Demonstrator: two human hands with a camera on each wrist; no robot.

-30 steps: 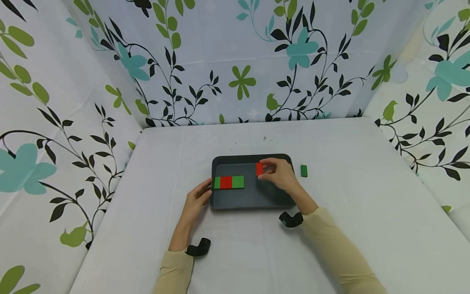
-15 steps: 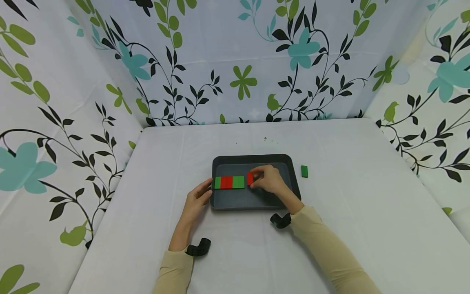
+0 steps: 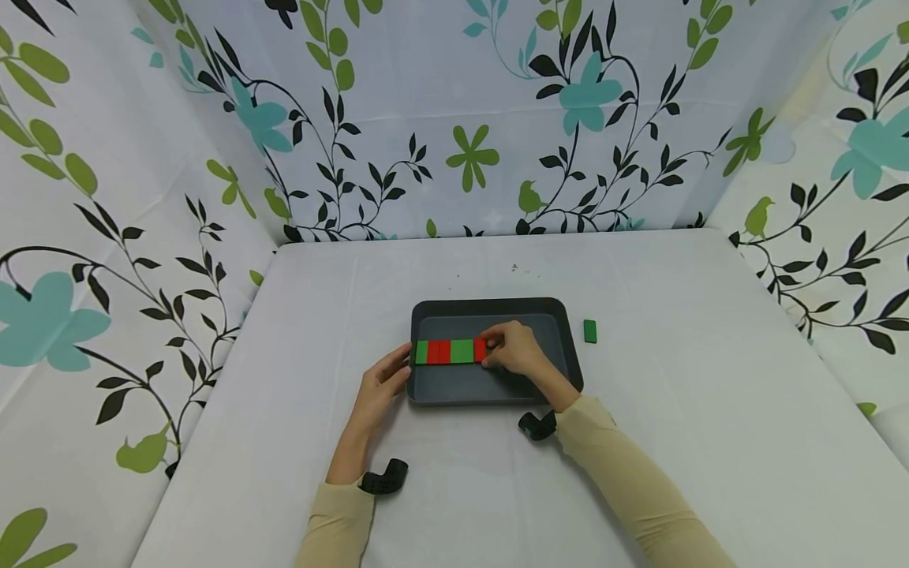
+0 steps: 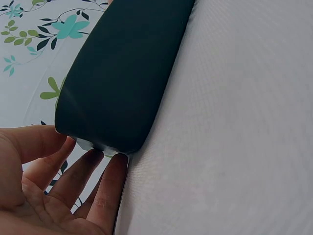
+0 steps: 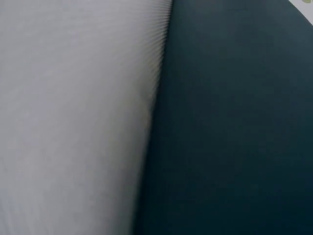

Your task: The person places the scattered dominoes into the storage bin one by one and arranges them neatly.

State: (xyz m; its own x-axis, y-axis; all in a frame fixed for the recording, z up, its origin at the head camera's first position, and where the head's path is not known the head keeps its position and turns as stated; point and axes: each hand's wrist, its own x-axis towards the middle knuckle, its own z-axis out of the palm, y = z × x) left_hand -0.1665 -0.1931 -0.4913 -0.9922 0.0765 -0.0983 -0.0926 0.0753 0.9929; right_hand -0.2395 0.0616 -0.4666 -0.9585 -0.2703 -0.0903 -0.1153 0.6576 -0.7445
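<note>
In the head view a dark grey tray [image 3: 525, 306] lies on the table. My left hand [image 3: 378, 386] rests its fingertips against the tray's left end; in the left wrist view its fingers [image 4: 111, 191] touch the end wall [image 4: 122, 98]. Inside the tray runs a row of flat blocks: a green block [image 3: 422, 353] at the left, red blocks [image 3: 439, 352], then green blocks [image 3: 461, 352]. My right hand [image 3: 517, 349] pinches a red block [image 3: 479, 350] between thumb and finger, at the row's right end, apparently touching it. The right wrist view shows only the tray's side and the cloth, no hand.
One loose green block [image 3: 590, 331] lies on the white table [image 3: 710, 410], just right of the tray. Patterned curtains [image 3: 398, 102] with leaves and flowers hang behind the table and at both sides. Each wrist wears a black camera.
My right hand has carried the red block left and down, from the tray's upper middle to the right end of the row. The left hand has stayed at the tray's left end.
</note>
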